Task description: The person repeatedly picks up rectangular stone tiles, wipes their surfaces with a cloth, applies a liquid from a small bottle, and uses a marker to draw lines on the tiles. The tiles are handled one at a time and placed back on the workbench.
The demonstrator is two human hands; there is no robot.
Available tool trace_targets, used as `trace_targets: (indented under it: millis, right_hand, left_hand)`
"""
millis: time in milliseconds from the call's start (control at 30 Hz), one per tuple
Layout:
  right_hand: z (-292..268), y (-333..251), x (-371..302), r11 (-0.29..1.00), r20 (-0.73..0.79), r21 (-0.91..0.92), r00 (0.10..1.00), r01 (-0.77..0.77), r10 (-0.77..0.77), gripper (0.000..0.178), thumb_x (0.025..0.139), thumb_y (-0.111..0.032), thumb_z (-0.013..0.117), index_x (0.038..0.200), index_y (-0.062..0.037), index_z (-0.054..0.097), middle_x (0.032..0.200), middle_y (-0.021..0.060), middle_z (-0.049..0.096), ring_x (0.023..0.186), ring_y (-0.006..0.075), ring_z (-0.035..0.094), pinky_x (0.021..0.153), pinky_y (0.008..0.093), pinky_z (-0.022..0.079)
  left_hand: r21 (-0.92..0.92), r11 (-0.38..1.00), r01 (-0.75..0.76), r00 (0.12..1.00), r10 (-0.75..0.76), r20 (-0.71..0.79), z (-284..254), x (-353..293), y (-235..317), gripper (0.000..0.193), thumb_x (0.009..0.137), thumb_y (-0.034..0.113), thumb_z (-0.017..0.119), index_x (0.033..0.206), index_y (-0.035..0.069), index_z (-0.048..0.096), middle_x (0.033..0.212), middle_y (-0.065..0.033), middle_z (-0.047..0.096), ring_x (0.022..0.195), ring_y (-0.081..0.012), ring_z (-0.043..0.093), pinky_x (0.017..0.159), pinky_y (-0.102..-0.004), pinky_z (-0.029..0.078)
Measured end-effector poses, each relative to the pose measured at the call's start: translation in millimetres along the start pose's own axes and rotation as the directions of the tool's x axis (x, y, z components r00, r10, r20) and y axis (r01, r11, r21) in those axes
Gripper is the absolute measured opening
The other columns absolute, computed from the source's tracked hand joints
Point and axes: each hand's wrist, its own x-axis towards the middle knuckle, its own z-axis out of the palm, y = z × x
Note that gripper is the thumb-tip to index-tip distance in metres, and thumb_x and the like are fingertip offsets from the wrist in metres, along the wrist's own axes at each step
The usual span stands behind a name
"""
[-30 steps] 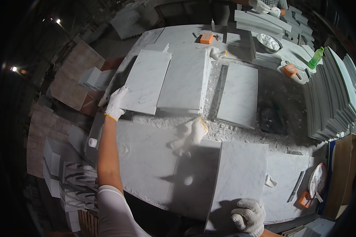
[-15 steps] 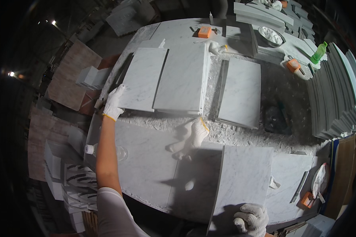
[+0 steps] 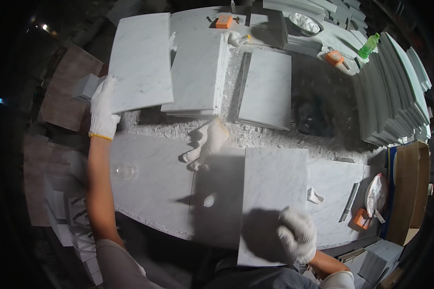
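Note:
My left hand [image 3: 103, 108], in a white knit glove, grips the lower left edge of a pale marble tile [image 3: 142, 62]. That tile is raised and tilted over the far left of the table. Beside it lies a stack of similar tiles [image 3: 193, 82], with another tile [image 3: 265, 89] to its right. My right hand [image 3: 298, 235], gloved too, is curled closed above the near marble tile [image 3: 275, 192] and casts a shadow on it. Whatever its fingers may hold is hidden. A loose white glove [image 3: 210, 142] lies on the work surface between the tiles.
A clear plastic bottle [image 3: 125, 171] lies partly behind my left forearm. At the right stand many slabs on edge [image 3: 390, 96], a green bottle [image 3: 369, 45] and a cardboard box [image 3: 410, 192]. A bowl of white material [image 3: 305, 24] and an orange box [image 3: 223, 21] are farther back.
My left hand has lifted the left marble tile off the table and tilted it up. My right hand has moved forward over the near tile, still curled. The whole view has shifted.

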Motion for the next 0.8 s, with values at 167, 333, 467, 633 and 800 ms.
trace_targets:
  millis: [167, 333, 467, 633, 800]
  right_hand:
    - [-16, 29, 104, 0.862, -0.251, 0.506, 0.957, 0.002, 0.145, 0.061, 0.105, -0.021, 0.06, 0.157, 0.001, 0.037, 0.145, 0.0182, 0.057, 0.127, 0.0223, 0.06, 0.109, 0.0357, 0.049]
    - [-22, 31, 185, 0.527, -0.021, 0.825, 0.921, -0.204, 0.39, 0.038, 0.104, -0.033, 0.064, 0.127, -0.0023, 0.059, 0.106, 0.002, 0.062, 0.098, 0.009, 0.059, 0.085, 0.0269, 0.051]
    - [-38, 53, 179, 0.457, -0.264, 0.89, 0.803, -0.011, 0.534, 0.027, 0.1, -0.027, 0.071, 0.115, -0.0046, 0.069, 0.105, 0.0001, 0.069, 0.096, 0.0088, 0.061, 0.085, 0.0241, 0.049]
    - [-83, 117, 174, 0.609, -0.401, 0.792, 0.721, -0.037, 0.565, 0.051, 0.101, -0.032, 0.069, 0.136, 0.0034, 0.061, 0.133, 0.0091, 0.065, 0.126, 0.0183, 0.059, 0.11, 0.0293, 0.044]
    - [-122, 178, 192, 0.828, -0.564, 0.366, 0.606, -0.425, 0.561, 0.084, 0.092, -0.067, 0.064, 0.141, 0.0009, 0.059, 0.137, 0.011, 0.065, 0.125, 0.0218, 0.059, 0.105, 0.036, 0.045]
  left_hand:
    - [-0.068, 0.995, 0.07, 0.956, -0.048, 0.289, 73, -95, 15, 0.029, 0.101, 0.025, 0.066, 0.119, 0.002, 0.072, 0.109, -0.0032, 0.072, 0.1, -0.0113, 0.066, 0.087, -0.0253, 0.051]
    - [0.085, 0.996, -0.021, 0.848, -0.027, 0.53, 163, -183, 10, 0.033, 0.102, 0.03, 0.067, 0.111, -0.001, 0.073, 0.099, -0.0037, 0.072, 0.094, -0.0099, 0.062, 0.086, -0.0249, 0.049]
    - [0.161, 0.979, -0.126, 0.729, -0.019, 0.684, 207, -210, 13, 0.039, 0.1, 0.029, 0.069, 0.122, -0.003, 0.066, 0.102, -0.0094, 0.073, 0.095, -0.0163, 0.066, 0.084, -0.0303, 0.053]
    - [0.161, 0.731, -0.663, 0.451, 0.219, 0.865, 155, -269, 30, 0.068, 0.092, 0.02, 0.075, 0.149, -0.001, 0.045, 0.14, -0.0216, 0.06, 0.122, -0.0338, 0.064, 0.105, -0.0396, 0.052]
    - [0.037, 0.561, -0.827, 0.285, 0.361, 0.888, 101, -371, 3, 0.057, 0.087, 0.021, 0.079, 0.137, 0.004, 0.056, 0.135, -0.0178, 0.06, 0.126, -0.0349, 0.06, 0.109, -0.0474, 0.05]
